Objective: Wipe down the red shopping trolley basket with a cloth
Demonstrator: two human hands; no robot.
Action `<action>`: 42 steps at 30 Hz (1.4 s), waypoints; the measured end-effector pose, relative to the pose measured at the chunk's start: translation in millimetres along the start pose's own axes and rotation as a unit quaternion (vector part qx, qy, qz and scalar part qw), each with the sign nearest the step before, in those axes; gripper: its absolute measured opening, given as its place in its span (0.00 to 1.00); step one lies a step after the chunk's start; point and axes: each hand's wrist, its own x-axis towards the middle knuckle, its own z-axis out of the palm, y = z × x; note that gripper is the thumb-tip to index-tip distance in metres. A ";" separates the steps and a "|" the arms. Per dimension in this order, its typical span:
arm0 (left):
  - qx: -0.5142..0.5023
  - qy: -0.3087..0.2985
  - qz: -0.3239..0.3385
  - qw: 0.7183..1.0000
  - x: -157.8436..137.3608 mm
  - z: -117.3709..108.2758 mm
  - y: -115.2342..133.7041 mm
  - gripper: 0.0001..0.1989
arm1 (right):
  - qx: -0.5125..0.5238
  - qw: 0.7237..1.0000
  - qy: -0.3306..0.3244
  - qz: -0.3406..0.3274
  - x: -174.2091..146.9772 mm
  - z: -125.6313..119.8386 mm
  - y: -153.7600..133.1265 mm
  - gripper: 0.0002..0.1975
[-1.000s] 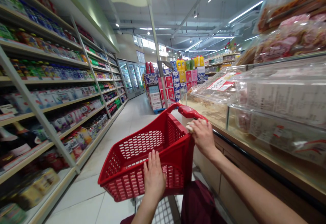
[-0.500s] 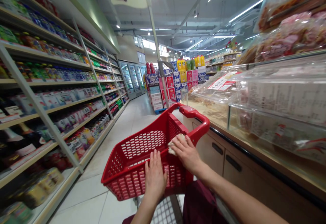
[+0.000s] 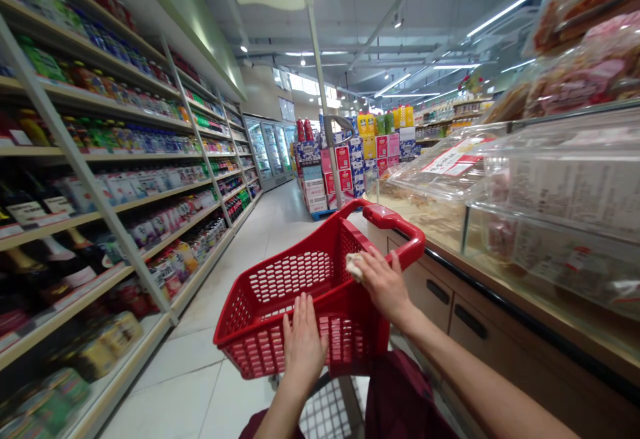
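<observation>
A red plastic shopping cart (image 3: 350, 319) with holed basket walls stands right before me, its handle at the right. My left hand (image 3: 303, 332) lies on the near rim of the basket, fingers stretched out and holding nothing. With my right hand (image 3: 383, 282) I press a crumpled whitish cloth (image 3: 354, 266) against the cart's rim near the handle end. Part of the cloth is hidden under my fingers. The inside of the basket shows only in part, and its visible walls are bare red plastic.
Shelves (image 3: 165, 209) of bottles and cans run along the left. A counter (image 3: 495, 306) with packaged food in clear boxes borders the right. Ahead stand stacked cartons (image 3: 345, 172) beside a metal pole (image 3: 323, 92). Glass-door fridges (image 3: 267, 149) stand farther back.
My right hand has moved with the cloth a little up along the rim toward the handle. The left hand keeps its place on the rim. The view has shifted slightly left.
</observation>
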 end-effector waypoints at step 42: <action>-0.050 0.202 0.108 0.972 18.3 3.8 -29.0 0.20 | 0.017 0.999 -0.033 0.021 -9.5 -3.0 -12.8 0.18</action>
